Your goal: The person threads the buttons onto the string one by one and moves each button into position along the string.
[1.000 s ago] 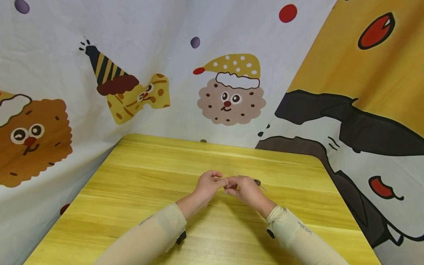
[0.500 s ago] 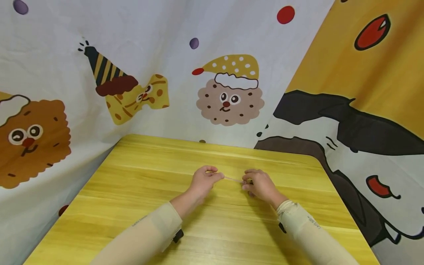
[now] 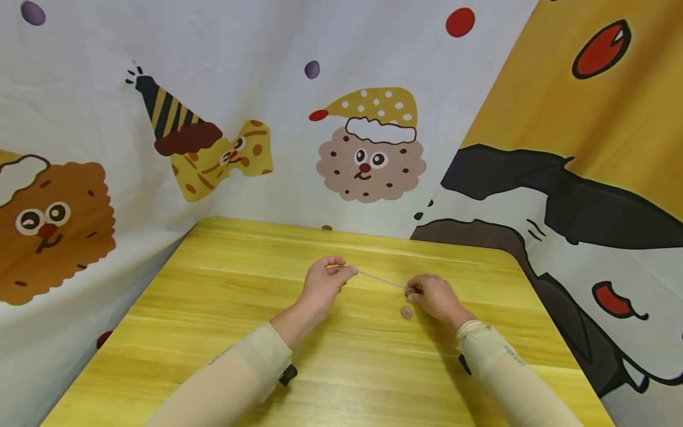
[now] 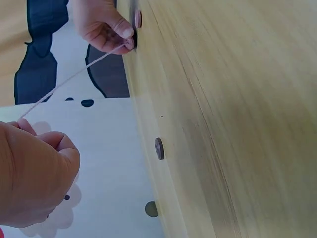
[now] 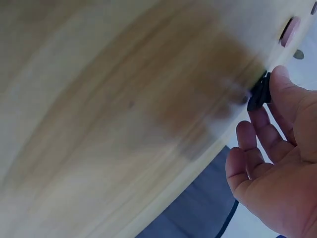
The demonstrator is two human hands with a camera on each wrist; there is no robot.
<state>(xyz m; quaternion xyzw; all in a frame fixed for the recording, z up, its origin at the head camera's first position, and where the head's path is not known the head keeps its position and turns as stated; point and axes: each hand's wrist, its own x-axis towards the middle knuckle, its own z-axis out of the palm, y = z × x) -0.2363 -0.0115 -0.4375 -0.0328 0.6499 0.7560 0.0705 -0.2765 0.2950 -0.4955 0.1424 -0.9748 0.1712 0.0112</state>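
My left hand [image 3: 320, 287] pinches one end of a thin pale string [image 3: 380, 279] between thumb and fingertips. The string runs taut across to my right hand [image 3: 437, 299], slanting down to the right. My right thumb and fingers pinch small dark round pieces [image 5: 260, 91], which look like buttons. The left wrist view shows a pinkish button face [image 4: 130, 43] in that grip, where the string ends. How the string passes through is hidden by the fingers. A loose brownish button [image 3: 407, 312] lies on the table just left of and nearer than my right hand.
Another dark button [image 4: 159, 148] lies on the table in the left wrist view; my left hand appears to cover it in the head view. The wooden table [image 3: 341, 379] ends at a printed cloth [image 3: 288, 196] behind and at both sides.
My hands have drawn apart, the left up and leftward, the right to the right. The string between them has lengthened and tightened. A loose button now shows beside my right hand.
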